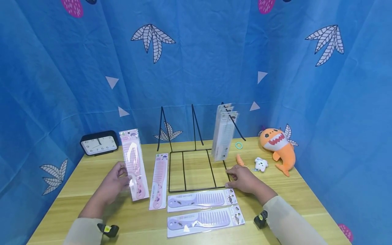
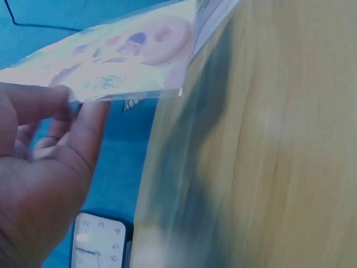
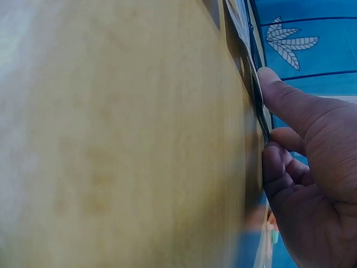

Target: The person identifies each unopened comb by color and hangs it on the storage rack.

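My left hand point(image 1: 113, 182) pinches a packaged pink comb point(image 1: 133, 166) by its left edge and holds it upright, tilted a little. In the left wrist view the lower end of that clear-wrapped pack crosses above the thumb and fingers. A black wire display rack point(image 1: 199, 188) lies in the middle with its hooks standing up at the back. At its front right corner, my right hand point(image 1: 243, 179) grips the wire frame between thumb and curled fingers. Several packaged combs point(image 1: 225, 139) hang on the rack's right hook. The other two hooks are bare.
Another pink comb pack point(image 1: 158, 182) lies left of the rack. Two purple comb packs point(image 1: 202, 200) lie before it. A clock point(image 1: 99, 143) stands back left. At right are an orange shark plush point(image 1: 280, 148), a white star-shaped toy point(image 1: 261, 164) and a green ring point(image 1: 239, 145).
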The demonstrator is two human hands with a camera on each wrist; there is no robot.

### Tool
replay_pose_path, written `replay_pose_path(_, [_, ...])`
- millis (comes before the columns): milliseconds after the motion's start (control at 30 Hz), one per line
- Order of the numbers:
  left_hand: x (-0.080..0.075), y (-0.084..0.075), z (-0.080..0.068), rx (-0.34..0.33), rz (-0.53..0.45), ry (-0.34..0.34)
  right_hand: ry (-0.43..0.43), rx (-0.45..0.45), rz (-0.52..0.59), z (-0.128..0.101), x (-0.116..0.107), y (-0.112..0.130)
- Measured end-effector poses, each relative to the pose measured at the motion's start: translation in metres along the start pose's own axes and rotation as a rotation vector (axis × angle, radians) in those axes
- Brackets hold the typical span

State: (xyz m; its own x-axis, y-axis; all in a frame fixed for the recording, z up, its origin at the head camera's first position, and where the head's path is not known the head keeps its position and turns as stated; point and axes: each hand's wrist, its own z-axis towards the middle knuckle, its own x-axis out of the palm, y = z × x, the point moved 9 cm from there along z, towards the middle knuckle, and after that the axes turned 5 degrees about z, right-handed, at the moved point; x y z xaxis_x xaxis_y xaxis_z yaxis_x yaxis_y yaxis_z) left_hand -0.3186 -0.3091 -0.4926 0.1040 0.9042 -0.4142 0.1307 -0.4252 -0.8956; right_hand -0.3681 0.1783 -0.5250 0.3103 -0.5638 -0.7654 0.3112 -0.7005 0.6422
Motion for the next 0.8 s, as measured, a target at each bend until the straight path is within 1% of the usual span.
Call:
replay_pose_path(133, [0.004,-0.019,-0.007,0.143,0.008,-0.011,0.003,0.001,0.005,-0.001,0.0,0.0])
replay_pose_path(233, [0.008,-0.032,-0.013,0.223,0.018,-0.023,0.004,0.006,0.011,-0.001,0.001,0.0])
replay_pose_path(300, [0.011,-0.038,-0.017,0.252,0.022,-0.029,0.004,0.009,0.014,-0.001,0.001,0.0])
replay_pose_path(400, [0.016,-0.047,-0.022,0.265,0.031,-0.036,0.003,0.011,0.013,-0.001,0.001,0.0])
replay_pose_path(467, [0.02,-0.053,-0.026,0.287,0.031,-0.031,0.002,0.01,0.014,-0.001,0.0,0.0])
replay_pose_path(567, [0.027,-0.065,-0.033,0.346,0.015,-0.006,0.001,0.005,0.014,0.0,-0.001,0.001])
replay_pose_path(667, [0.036,-0.077,-0.039,0.399,0.012,0.033,-0.001,-0.003,0.013,0.0,-0.002,0.001])
replay_pose_path(800, [0.048,-0.085,-0.046,0.41,0.042,0.078,0.001,-0.005,0.006,0.0,-0.001,0.0])
